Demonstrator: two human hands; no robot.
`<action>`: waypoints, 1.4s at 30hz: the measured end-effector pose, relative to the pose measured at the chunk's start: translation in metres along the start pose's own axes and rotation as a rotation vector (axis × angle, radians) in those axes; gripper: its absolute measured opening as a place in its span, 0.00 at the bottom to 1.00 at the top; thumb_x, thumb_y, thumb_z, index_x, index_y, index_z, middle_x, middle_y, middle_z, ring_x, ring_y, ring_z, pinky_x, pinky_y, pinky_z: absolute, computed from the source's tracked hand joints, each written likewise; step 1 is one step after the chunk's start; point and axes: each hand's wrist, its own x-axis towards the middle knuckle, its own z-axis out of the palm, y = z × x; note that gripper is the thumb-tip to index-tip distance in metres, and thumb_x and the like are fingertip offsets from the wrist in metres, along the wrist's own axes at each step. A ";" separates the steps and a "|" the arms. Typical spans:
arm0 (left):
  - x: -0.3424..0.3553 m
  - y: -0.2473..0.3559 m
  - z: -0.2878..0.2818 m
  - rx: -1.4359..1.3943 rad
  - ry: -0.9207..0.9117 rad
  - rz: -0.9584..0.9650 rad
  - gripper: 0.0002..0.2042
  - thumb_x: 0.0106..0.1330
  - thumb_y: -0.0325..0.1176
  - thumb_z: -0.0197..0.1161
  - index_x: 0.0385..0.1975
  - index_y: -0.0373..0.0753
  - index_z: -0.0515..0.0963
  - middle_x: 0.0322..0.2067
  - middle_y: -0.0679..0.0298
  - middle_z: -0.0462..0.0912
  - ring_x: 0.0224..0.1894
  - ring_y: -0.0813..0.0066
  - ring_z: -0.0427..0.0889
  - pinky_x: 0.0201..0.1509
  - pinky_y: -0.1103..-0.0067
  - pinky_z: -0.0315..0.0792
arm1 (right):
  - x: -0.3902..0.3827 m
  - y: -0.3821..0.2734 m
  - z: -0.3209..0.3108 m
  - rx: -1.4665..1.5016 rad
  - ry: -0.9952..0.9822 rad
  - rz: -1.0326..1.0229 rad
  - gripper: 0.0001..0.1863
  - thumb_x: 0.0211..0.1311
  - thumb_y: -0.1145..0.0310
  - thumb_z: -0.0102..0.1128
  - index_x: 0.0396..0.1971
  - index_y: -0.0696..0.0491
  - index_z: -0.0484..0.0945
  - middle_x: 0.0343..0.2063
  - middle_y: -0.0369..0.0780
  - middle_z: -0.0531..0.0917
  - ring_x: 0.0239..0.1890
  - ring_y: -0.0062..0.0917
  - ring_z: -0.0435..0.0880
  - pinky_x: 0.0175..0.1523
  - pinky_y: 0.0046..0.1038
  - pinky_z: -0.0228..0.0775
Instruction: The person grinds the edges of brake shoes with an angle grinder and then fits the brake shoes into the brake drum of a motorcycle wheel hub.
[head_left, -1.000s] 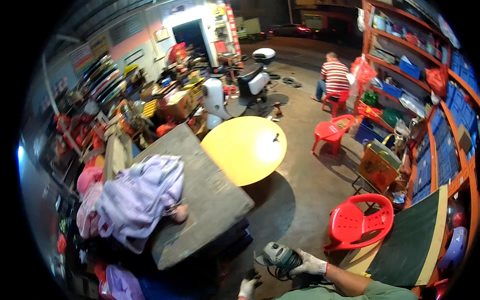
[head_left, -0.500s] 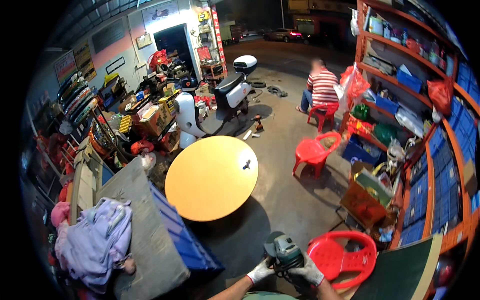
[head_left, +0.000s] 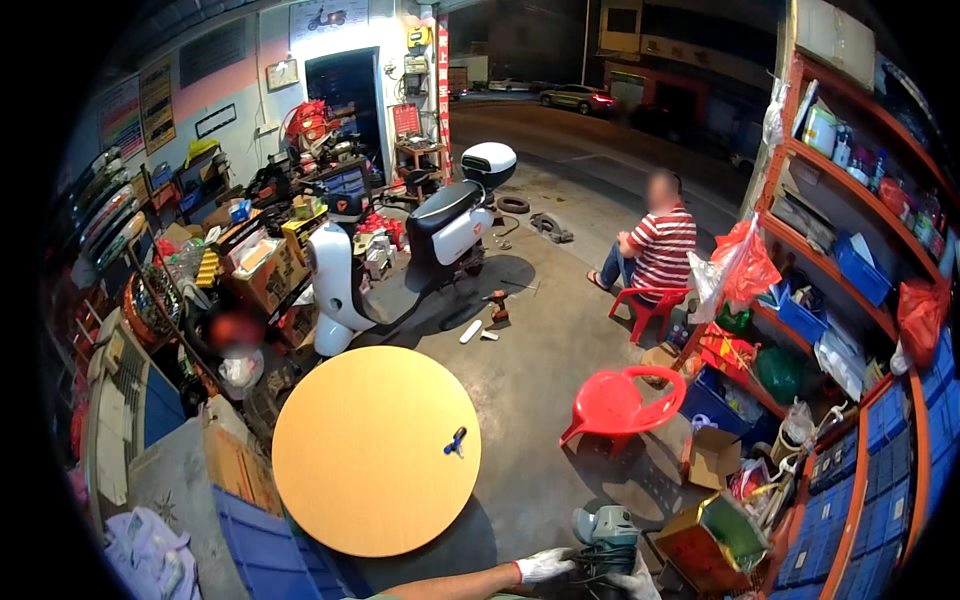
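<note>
A green angle grinder (head_left: pixel 607 527) with a grey head and a round disc guard is held low in front of me, its head upward. My right hand (head_left: pixel 635 582), in a whitish work glove, grips its body from the right side. A dark cord (head_left: pixel 590 568) hangs bunched against the grinder. My left hand (head_left: pixel 545 566), gloved too, reaches in from the left with its fingers closed at this cord; the fingertips are partly hidden. A small blue-and-black tool (head_left: pixel 455 442), its kind unclear, lies on the round yellow table (head_left: pixel 370 450) ahead to the left.
A white scooter (head_left: pixel 440 235) stands beyond the table, with a cordless drill (head_left: pixel 497 306) on the floor nearby. A person (head_left: pixel 660 240) sits on a red chair (head_left: pixel 652 312); another red chair (head_left: pixel 615 402) stands nearer. Orange shelves (head_left: pixel 845 165) and open boxes (head_left: pixel 708 540) line the right.
My view has swung upward and right, and the near red chair has left the picture. The grinder is still in my hands; my left hand has shifted from its head toward the cord.
</note>
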 end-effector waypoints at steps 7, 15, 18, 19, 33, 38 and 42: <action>0.215 -0.034 -0.153 -0.104 -0.260 0.151 0.23 0.76 0.44 0.51 0.61 0.33 0.72 0.51 0.54 0.83 0.52 0.65 0.79 0.60 0.74 0.69 | 0.230 -0.046 -0.050 -0.020 0.015 -0.105 0.44 0.44 0.74 0.74 0.65 0.58 0.62 0.52 0.46 0.81 0.52 0.35 0.83 0.58 0.38 0.77; 0.278 0.213 -0.352 0.379 -0.114 -0.157 0.25 0.73 0.50 0.55 0.58 0.36 0.75 0.50 0.55 0.82 0.51 0.67 0.80 0.57 0.70 0.72 | 0.518 -0.164 -0.082 0.033 -0.008 -0.002 0.47 0.43 0.80 0.73 0.65 0.57 0.58 0.51 0.46 0.79 0.49 0.35 0.84 0.56 0.38 0.80; 0.318 0.250 -0.429 0.379 0.246 -0.044 0.17 0.71 0.44 0.60 0.48 0.36 0.80 0.35 0.60 0.84 0.39 0.73 0.81 0.48 0.75 0.74 | 0.614 -0.193 -0.078 -0.032 -0.041 0.017 0.53 0.43 0.82 0.72 0.70 0.56 0.51 0.51 0.46 0.79 0.47 0.33 0.84 0.52 0.36 0.82; 0.332 0.255 -0.462 0.326 0.284 -0.022 0.16 0.71 0.43 0.61 0.46 0.37 0.80 0.33 0.61 0.83 0.37 0.74 0.80 0.46 0.75 0.74 | 0.647 -0.200 -0.075 -0.081 -0.034 0.029 0.51 0.44 0.82 0.71 0.70 0.56 0.52 0.49 0.46 0.79 0.46 0.33 0.85 0.51 0.36 0.82; 0.621 0.397 -0.937 0.604 0.711 0.203 0.15 0.65 0.43 0.61 0.42 0.39 0.81 0.40 0.47 0.84 0.46 0.49 0.82 0.50 0.61 0.74 | 1.065 -0.340 0.013 -0.697 -0.299 0.233 0.67 0.46 0.67 0.79 0.74 0.65 0.33 0.55 0.47 0.77 0.57 0.29 0.76 0.62 0.30 0.70; 0.758 0.399 -1.084 0.730 0.676 0.120 0.17 0.67 0.47 0.60 0.44 0.41 0.81 0.42 0.49 0.84 0.48 0.47 0.82 0.53 0.61 0.74 | 1.175 -0.383 0.012 -0.422 -0.222 0.087 0.50 0.46 0.66 0.78 0.67 0.64 0.59 0.52 0.44 0.78 0.52 0.26 0.77 0.60 0.29 0.71; 0.838 0.346 -1.204 0.670 0.766 -0.019 0.18 0.68 0.49 0.58 0.45 0.39 0.81 0.44 0.48 0.85 0.49 0.46 0.82 0.54 0.61 0.74 | 1.287 -0.428 -0.012 -0.360 -0.103 0.165 0.51 0.41 0.67 0.77 0.68 0.61 0.61 0.59 0.42 0.75 0.61 0.27 0.72 0.68 0.32 0.62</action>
